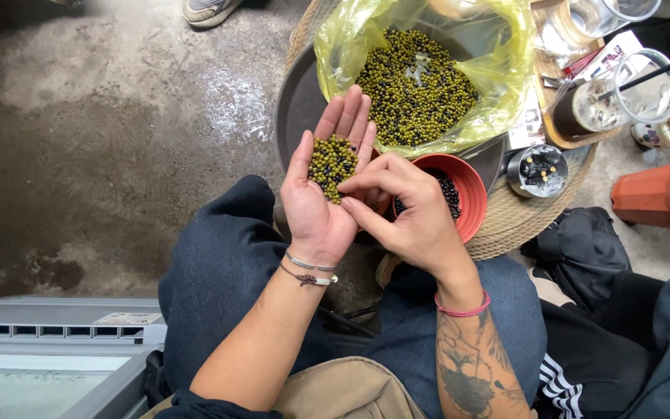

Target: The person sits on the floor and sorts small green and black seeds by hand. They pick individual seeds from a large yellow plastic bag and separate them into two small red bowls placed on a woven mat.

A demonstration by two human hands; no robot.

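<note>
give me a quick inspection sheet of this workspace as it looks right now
surface: round woven tray over a wet concrete floor
job's things: left hand cups green and dark beans; yellow bag of mixed beans; red bowl of dark beans
clutter: glass jars, small tin, orange plant pot
grippers: right hand picks at the palm's beans
cables: nothing seen
surroundings: shoe, black bag, grey appliance

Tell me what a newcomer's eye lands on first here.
First, the left hand, open palm up at the centre, cupping a pile of green and dark beans, with the right hand picking at them. Next, the yellow bag of mixed beans just above, and the red bowl of dark beans right of the hands.
</note>
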